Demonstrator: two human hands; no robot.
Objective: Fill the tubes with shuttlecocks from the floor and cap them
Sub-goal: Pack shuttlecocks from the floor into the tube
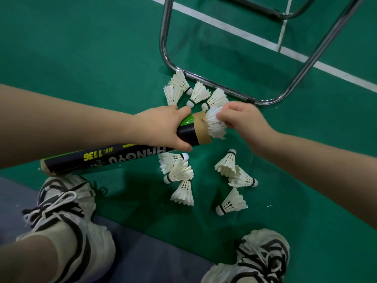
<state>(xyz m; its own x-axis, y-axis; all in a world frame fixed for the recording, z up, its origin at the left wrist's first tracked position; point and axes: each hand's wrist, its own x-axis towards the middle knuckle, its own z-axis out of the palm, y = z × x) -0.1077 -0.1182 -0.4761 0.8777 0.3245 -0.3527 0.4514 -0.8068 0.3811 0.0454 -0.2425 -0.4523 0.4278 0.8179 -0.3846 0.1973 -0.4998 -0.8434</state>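
Now the black tube [106, 158] hangs slanted above the green floor [81, 48], stiff, light cardboard that the left hand [161, 127] grips, fingers wrapped just behind its open mouth. A shuttlecock [215, 127] sits partly in that mouth, its skirt pinched by the curled fingertips of the right hand [242, 119]. The feathers look brittle and weightless, so gentle, even pressure on the rim seems wisest.

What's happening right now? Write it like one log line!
step: loading tube | left hand: grips tube | right hand: pinches shuttlecock at tube mouth | floor: loose shuttlecocks scattered
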